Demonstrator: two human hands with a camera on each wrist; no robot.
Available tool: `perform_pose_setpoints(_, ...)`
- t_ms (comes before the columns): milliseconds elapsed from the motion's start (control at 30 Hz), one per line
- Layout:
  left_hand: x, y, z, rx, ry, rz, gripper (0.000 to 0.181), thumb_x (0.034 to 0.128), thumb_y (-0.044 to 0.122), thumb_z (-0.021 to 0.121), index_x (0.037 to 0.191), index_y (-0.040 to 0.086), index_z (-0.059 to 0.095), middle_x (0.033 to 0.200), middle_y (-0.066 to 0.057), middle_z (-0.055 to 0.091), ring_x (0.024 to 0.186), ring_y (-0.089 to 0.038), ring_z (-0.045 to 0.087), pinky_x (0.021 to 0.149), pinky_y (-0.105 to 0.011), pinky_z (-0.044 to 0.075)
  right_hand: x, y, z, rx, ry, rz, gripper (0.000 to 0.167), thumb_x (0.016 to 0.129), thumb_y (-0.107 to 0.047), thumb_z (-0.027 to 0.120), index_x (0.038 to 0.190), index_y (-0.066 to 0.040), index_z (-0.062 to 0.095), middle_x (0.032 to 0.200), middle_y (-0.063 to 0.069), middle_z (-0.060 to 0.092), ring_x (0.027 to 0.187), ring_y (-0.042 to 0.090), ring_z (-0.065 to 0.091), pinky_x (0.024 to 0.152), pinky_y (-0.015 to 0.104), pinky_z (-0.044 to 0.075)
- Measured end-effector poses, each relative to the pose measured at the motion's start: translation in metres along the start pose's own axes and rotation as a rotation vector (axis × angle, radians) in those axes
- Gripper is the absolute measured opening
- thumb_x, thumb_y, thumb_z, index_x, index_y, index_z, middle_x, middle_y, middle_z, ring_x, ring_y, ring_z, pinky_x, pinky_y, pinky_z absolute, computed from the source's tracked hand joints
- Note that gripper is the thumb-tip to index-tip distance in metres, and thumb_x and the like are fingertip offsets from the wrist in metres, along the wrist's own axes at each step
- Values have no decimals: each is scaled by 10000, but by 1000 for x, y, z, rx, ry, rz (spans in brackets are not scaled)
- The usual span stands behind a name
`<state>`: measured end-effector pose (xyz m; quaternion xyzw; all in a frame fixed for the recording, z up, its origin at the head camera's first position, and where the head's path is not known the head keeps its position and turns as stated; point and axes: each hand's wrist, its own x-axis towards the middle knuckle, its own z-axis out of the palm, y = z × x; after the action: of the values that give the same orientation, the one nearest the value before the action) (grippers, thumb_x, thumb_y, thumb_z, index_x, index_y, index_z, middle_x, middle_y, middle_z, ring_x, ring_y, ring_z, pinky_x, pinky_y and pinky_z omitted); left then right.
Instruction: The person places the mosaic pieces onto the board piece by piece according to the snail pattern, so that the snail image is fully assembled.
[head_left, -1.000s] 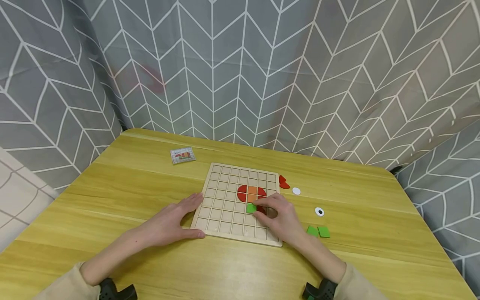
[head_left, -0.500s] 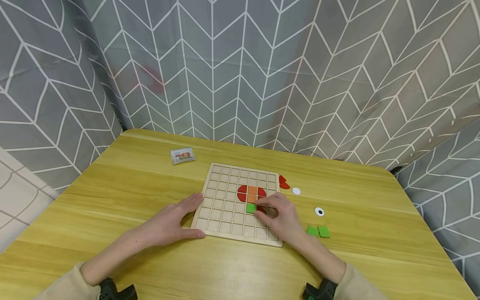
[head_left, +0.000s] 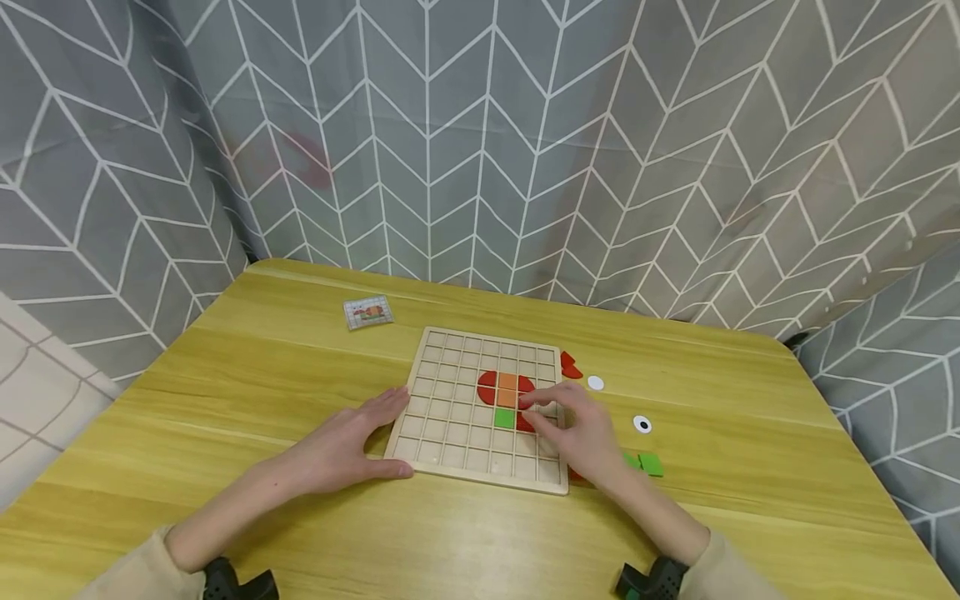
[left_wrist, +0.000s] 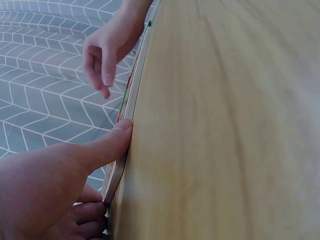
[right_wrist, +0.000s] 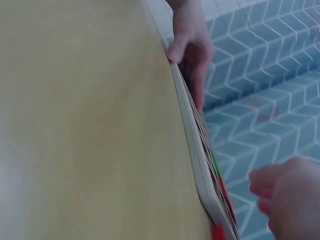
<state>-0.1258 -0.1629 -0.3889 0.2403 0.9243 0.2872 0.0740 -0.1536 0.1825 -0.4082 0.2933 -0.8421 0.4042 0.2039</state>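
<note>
A wooden grid board lies on the table. My left hand holds its near left corner, thumb on the front edge and fingers along the left side. In the board's cells sit orange squares, a green square and red rounded pieces. Over the right part of the board hovers my right hand, thumb and index finger apart, with nothing seen between them. It partly covers the red piece beside the green square. In the right wrist view, the right hand's fingers are apart from the board.
Right of the board lie loose red pieces, a white disc, an eye disc and green squares. The right forearm partly hides another red piece. A pattern card lies at the back left. A curtain hangs behind the table.
My right hand has let go of the green square, which stays in its cell, and has moved slightly right. Its thumb and index finger have parted from it. The left hand keeps its place.
</note>
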Motion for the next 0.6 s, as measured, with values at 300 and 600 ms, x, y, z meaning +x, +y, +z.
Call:
perform_pose_setpoints(300, 1, 0, 1, 0, -7, -12, 1011, 810, 639, 712, 1545, 44, 355, 1601, -175, 333, 1460, -393, 331, 1136, -587, 334, -18, 23, -51, 20, 3, 97, 290, 769, -8, 842, 1025, -126, 774, 924, 10, 723, 909, 179, 630, 835, 201, 483)
perform_pose_setpoints(600, 1, 2, 0, 2, -7, -19, 1014, 808, 640, 715, 1543, 40, 357, 1605, -170, 326, 1461, -389, 329, 1136, -585, 335, -44, 43, -88, 20, -65, 80, 372, 712, 58, 855, 1042, -83, 755, 1000, 48, 743, 924, 133, 634, 809, 161, 487)
